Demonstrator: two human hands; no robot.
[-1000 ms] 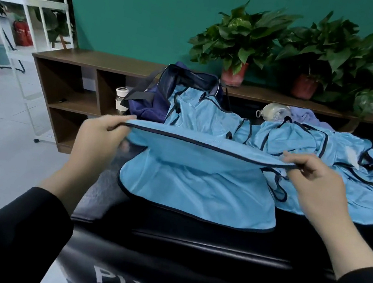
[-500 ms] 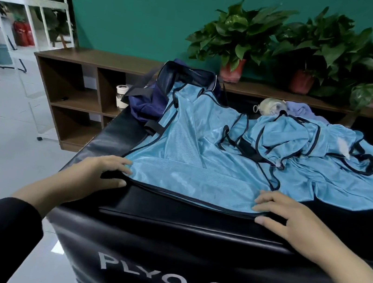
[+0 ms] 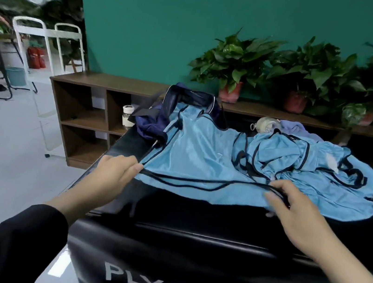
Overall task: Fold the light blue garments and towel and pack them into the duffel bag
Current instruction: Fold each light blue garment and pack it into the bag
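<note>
- Black padded counter (image 3: 193, 218) carries the light blue garment (image 3: 198, 153), spread flat with its hem facing you; the duffel bag (image 3: 160, 117) sits at its far left corner.
- Keep that navy-trimmed hem taut and level between both hands so your fold lands square.
- Your left hand (image 3: 112, 173) pinches the hem's left corner; your right hand (image 3: 292, 207) curls its fingers round the right end.
- Half a second ago both hands pressed flat on the hem; now they lift it.

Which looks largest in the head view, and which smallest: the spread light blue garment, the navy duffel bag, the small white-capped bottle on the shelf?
1. Spread light blue garment, clearly largest.
2. Navy duffel bag; the garment partly covers it, so its full size is hidden.
3. White-capped bottle, smallest, though it is also farther away.
</note>
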